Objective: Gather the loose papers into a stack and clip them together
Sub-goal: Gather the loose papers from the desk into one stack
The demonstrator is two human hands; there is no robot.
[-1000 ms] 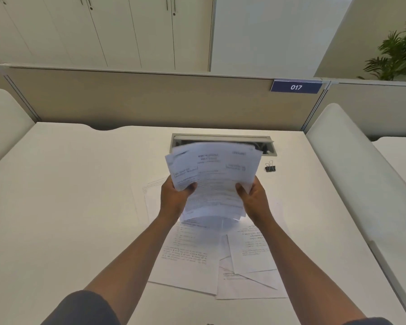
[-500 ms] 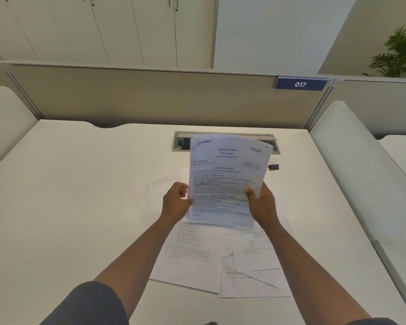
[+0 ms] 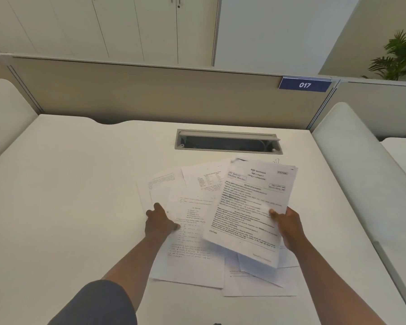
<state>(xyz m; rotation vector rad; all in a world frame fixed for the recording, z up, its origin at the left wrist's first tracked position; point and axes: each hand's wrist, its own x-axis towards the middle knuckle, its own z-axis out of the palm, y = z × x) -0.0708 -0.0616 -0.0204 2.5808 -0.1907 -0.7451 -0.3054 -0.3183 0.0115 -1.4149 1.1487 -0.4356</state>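
Holding the gathered stack [image 3: 249,207] by its right edge, the right hand [image 3: 288,227] is pinching it above the bench [image 3: 68,184]. The left hand [image 3: 159,221] is resting on the loose sheets [image 3: 190,231] lying directly under and left of the stack, long axes running away from the person; its fingers seem to be curling at one edge. The clip [image 3: 276,160] is peeking out just beyond the stack's far corner.

Right hand [image 3: 288,227] grips a gathered stack [image 3: 249,207] (printed sheets); left hand [image 3: 159,221] touches loose papers [image 3: 188,254].
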